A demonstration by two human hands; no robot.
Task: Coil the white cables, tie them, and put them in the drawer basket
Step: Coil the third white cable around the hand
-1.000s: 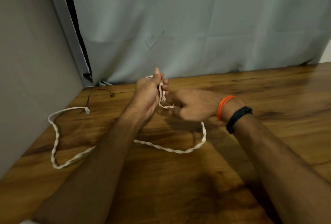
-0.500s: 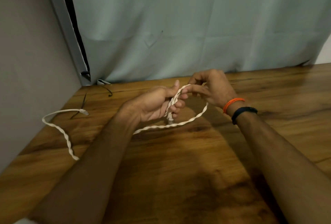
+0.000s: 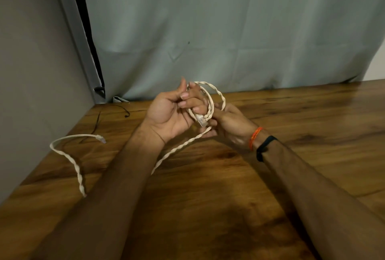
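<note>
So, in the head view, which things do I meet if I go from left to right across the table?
Free plug end of the white cable → thin black wire → left hand → coiled loops of the cable → right hand → orange band → black band.

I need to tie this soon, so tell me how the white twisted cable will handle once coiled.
The white twisted cable is probably floppy: its free end sags and snakes across the wooden table. It likely springs a little, since the loops between the left hand and right hand stand open. It looks light.
</note>
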